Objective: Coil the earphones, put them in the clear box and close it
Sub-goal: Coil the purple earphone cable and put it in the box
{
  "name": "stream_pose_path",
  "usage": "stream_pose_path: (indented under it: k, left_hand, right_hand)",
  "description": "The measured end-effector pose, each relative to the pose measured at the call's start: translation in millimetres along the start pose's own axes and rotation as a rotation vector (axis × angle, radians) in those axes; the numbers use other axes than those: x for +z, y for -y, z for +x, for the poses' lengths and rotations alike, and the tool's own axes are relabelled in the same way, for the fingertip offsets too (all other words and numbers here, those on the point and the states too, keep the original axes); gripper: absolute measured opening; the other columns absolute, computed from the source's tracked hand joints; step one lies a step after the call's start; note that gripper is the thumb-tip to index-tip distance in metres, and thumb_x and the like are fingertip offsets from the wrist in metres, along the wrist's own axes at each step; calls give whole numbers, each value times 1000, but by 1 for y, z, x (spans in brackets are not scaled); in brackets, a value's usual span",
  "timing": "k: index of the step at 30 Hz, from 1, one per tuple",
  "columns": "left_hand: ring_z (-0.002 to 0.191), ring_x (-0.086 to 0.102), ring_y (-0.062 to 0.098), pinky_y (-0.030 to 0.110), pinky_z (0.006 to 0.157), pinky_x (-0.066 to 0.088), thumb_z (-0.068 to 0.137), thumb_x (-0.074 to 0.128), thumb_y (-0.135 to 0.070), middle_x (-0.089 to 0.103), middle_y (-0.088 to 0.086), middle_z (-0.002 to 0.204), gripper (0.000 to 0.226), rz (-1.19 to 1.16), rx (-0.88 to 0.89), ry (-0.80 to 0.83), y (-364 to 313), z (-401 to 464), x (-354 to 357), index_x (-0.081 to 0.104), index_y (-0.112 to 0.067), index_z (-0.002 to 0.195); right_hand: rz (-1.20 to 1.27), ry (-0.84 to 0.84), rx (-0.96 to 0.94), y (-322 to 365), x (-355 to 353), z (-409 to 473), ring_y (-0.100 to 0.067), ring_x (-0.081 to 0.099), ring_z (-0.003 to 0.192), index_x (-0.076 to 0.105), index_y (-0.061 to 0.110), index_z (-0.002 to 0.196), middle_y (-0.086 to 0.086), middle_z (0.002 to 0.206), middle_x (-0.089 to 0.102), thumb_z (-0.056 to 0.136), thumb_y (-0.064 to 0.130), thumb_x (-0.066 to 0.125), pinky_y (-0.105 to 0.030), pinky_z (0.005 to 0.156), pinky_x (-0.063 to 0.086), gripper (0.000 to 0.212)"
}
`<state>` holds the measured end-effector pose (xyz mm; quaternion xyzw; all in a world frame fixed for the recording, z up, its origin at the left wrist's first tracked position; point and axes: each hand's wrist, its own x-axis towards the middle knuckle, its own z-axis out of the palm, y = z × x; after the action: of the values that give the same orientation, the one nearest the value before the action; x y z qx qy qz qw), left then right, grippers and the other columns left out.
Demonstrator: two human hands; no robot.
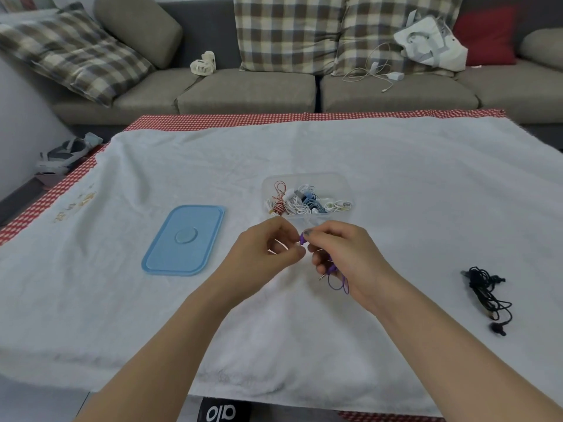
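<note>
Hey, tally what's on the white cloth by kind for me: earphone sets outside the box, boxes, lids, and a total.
Earphone sets outside the box: 2, the purple earphones held in both hands and the black earphones lying at the right
Clear box: 1, open, with coiled earphones inside
Blue lid: 1, lying left of the box
Total: 4
</note>
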<state>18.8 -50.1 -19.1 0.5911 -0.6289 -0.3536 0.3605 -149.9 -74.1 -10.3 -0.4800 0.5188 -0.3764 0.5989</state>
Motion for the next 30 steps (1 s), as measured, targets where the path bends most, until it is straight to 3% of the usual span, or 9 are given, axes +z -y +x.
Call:
stream_pose_path:
  k: [7,11,17,25,30]
  left_hand:
    - [70,64,8,43,73,58,89,75,-22,71,-9,89,9,-33,12,-20,-5,-1,2,67,-23,92]
    - [69,63,8,36,71,57,89,76,-22,71,-8,87,10,-25,27,-30,-6,-1,2,66,-23,92]
    - [70,63,9,23,68,53,88,77,-20,72,-4,89,13,-15,52,-29,-8,-3,1,65,-23,93]
    - [74,65,17,35,74,57,91,76,-21,71,-7,87,8,32,149,-48,-9,-7,-3,68,-22,93]
    - [84,71,17,34,82,59,92,75,-16,74,-4,89,6,10,187,-51,-11,-9,-5,72,-19,96]
  right_hand:
    - [84,-23,-66,5,0,-2,-20,54,56,72,3,84,-10,72,67,86,6,67,-29,51,45,6]
    - [94,-26,-80,6,1,-4,-19,54,54,73,8,93,-12,72,67,88,1,63,-30,50,46,13]
    - [59,-29,-100,5,1,-5,-20,54,53,73,7,86,-12,71,68,87,2,64,-31,51,45,11]
    - [30,-7,-67,7,0,-7,-19,52,50,70,2,84,-11,66,62,85,4,66,-29,50,45,4]
    - [106,23,-24,12,-1,-10,-17,52,51,70,3,80,-10,66,62,87,-1,63,-28,46,43,10]
